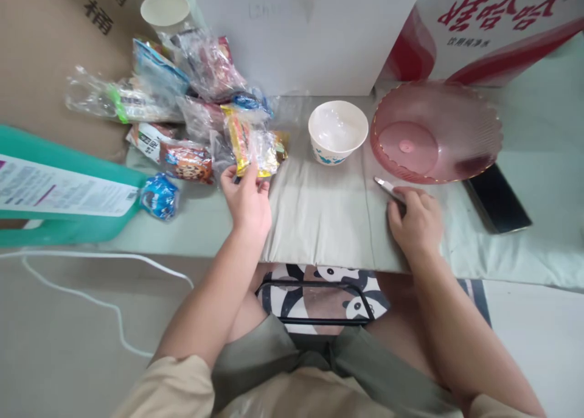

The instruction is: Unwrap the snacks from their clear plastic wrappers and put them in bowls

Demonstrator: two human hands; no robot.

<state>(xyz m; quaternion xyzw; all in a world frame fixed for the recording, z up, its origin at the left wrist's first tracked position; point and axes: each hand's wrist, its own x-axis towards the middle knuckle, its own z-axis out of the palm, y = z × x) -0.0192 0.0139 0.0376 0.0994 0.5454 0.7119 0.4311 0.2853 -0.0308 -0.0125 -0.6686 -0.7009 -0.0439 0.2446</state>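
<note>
Pinching a yellow packet (238, 135) in the left grip (249, 200); clasping a slim tool (384, 185) in the right grip (417, 220). Legible: "饮用纯净水", on box (483, 34) beyond right grip; "桶", on carton (59, 53) beyond left.

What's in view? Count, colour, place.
packets: many, mixed colours, back left
jug: 1, green, left edge
yellow packet: 1, yellow, front of pile
round packet: 1, blue, beside jug
cup: 1, white, behind packets
bowl: 1, white, middle
basin: 1, pink, right of bowl
phone: 1, black, beside basin
metal tool: 1, silver, in right hand
boxes: 3, brown, white, red-white, along back
cloth: 1, pale green, under bowl
cable: count unclear, white, lower left
frame: 1, black, lower middle
mat: 1, black-white-brown, lower middle
shorts: 1, grey-green, bottom middle
sleeves: 2, beige, bottom
left hand: 1, at yellow packet
right hand: 1, holding tool
</note>
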